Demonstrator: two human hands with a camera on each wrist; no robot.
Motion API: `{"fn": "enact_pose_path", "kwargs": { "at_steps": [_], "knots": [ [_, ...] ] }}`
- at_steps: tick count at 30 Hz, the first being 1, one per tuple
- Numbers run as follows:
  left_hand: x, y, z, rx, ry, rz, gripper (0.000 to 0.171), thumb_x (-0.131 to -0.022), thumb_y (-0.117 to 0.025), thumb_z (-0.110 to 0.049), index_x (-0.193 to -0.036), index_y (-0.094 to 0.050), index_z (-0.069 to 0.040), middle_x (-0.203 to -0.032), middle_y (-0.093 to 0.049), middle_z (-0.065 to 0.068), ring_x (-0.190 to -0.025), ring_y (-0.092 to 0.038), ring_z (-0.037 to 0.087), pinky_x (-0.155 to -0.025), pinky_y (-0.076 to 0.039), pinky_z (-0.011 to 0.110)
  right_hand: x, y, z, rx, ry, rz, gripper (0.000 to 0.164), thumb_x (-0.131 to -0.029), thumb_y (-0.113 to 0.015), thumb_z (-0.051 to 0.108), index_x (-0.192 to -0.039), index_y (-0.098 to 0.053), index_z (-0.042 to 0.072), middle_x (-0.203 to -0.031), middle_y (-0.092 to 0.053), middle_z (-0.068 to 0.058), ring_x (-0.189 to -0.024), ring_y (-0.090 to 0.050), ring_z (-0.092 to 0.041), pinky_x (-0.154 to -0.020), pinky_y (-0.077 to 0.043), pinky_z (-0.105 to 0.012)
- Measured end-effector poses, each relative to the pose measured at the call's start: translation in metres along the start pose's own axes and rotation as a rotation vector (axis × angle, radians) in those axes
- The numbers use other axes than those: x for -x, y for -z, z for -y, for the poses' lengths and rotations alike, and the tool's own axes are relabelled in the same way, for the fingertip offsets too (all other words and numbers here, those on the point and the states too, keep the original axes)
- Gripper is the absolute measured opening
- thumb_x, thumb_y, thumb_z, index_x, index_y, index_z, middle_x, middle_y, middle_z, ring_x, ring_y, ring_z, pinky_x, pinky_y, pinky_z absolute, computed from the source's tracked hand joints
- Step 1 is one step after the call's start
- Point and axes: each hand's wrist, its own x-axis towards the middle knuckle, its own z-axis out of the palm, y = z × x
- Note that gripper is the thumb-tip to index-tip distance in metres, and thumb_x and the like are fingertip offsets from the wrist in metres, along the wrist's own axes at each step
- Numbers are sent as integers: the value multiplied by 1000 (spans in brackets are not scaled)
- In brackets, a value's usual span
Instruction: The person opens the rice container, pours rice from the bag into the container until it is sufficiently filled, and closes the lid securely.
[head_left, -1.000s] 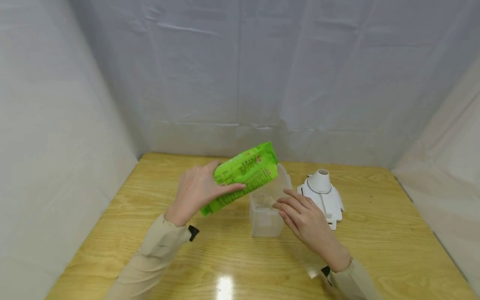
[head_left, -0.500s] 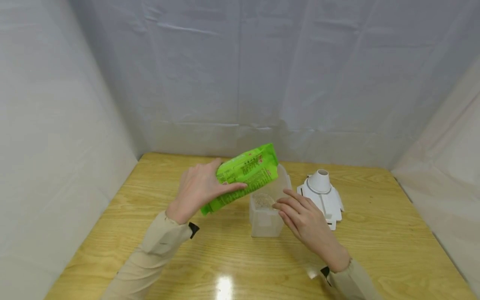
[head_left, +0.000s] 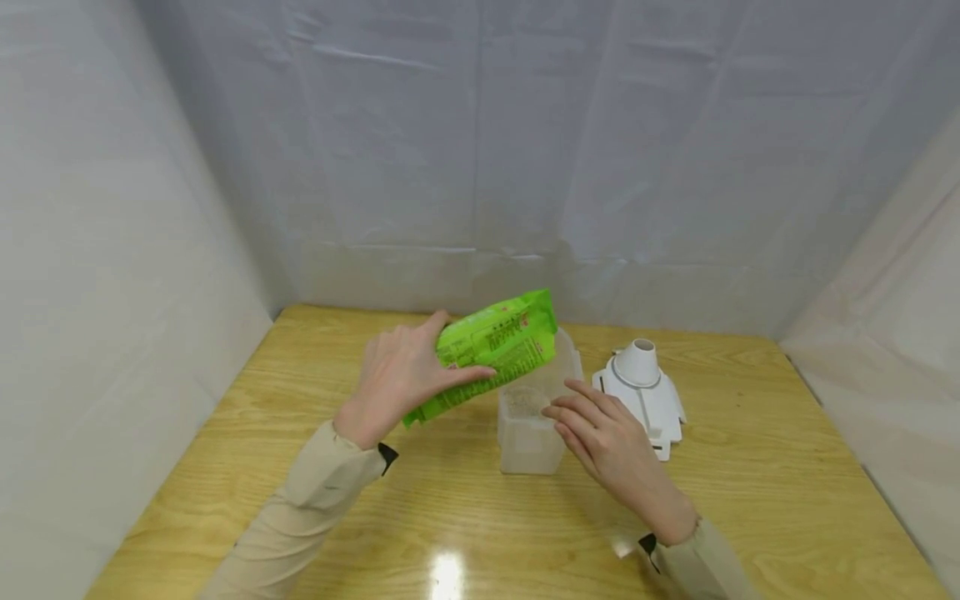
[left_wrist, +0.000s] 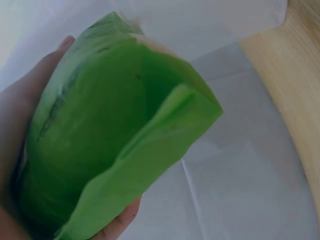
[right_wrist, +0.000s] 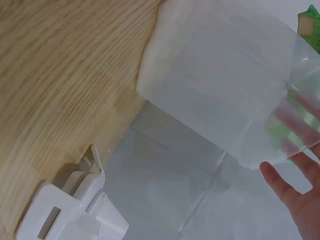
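Note:
A bright green bag [head_left: 498, 346] with dark print is tilted in my left hand [head_left: 401, 375], its upper end over a clear plastic container. I grip the bag with the thumb on the near side. In the left wrist view its torn mouth [left_wrist: 165, 110] gapes. The clear container [head_left: 528, 450] stands upright on the table, with fine tan grains [head_left: 525, 402] inside. My right hand [head_left: 618, 450] is at the container's right rim, fingers nearly straight. The right wrist view shows some of its fingers [right_wrist: 295, 122] through the translucent wall.
To the right of the container lies a white plastic part [head_left: 651, 400] with a cone-shaped spout standing up from a flat plate. White sheeting [head_left: 480, 150] closes off the back and both sides of the wooden table [head_left: 360, 533].
The bag and my left hand have shifted slightly to the right, and the bag's raised end is a little lower. My right hand stays at the container's rim.

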Motion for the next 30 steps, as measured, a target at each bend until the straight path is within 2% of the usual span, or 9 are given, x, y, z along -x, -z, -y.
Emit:
{"fn": "enact_pose_path", "kwargs": {
  "at_steps": [10,18,26,30],
  "knots": [
    [0,4,-4,-41,-28,-14,82,-67,-74,-80,-118,-62,-16,-56,-35,-5,-46,-31,10,-37,-26,26,0,0,0,-7,-9,12,43,-111,-38,36,-116,-74,13,-114,-71,-3,-129,-57,-31,-104,-50,-45],
    [-1,5,-8,-99,-79,-49,77,-67,-75,-79,-107,-60,-14,-54,-31,-6,-44,-27,10,-37,-23,26,-1,1,1,-19,-8,5,42,-111,-38,35,-115,-74,13,-112,-71,-3,-128,-58,-31,-103,-50,-44],
    [-4,7,-12,-158,-116,-31,83,-70,-73,-78,-118,-62,-12,-56,-46,-4,-44,-39,12,-37,-29,27,-1,1,0,-14,-2,-5,41,-111,-39,34,-114,-74,12,-111,-71,-4,-127,-59,-32,-106,-49,-42],
    [-4,5,-12,-206,-180,-82,78,-75,-70,-77,-112,-64,-9,-54,-45,-4,-44,-39,11,-37,-29,25,-1,0,0,-10,1,-10,42,-111,-39,34,-114,-74,12,-111,-71,-4,-127,-59,-32,-106,-49,-42]
  ]
}}
